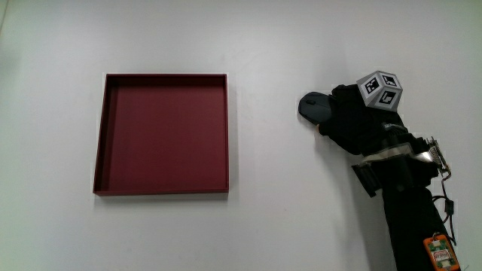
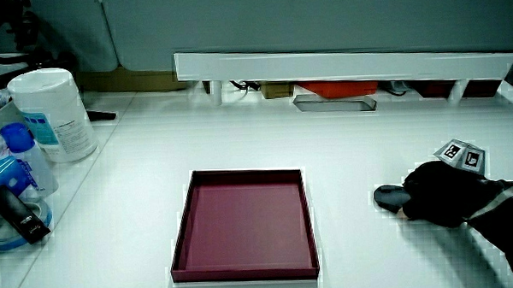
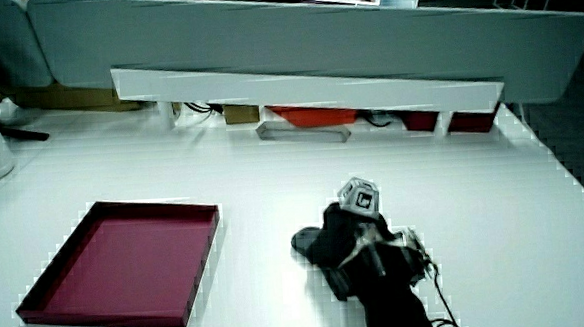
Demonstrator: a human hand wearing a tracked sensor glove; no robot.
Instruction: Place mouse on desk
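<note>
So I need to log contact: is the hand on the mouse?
Touching. In the main view the hand lies over the mouse, covering most of it, with no gap showing between them.

Most of the mouse (image 1: 311,106) hidden under the hand (image 1: 352,119).

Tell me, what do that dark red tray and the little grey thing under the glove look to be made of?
The tray looks like matte card or plastic: flat dull maroon walls, no shine; which one is unclear. The mouse, on the table beside the tray under the hand, looks like smooth dark grey moulded plastic with a rounded shell. The table seems white laminate, faintly glossy in a side view.
</note>
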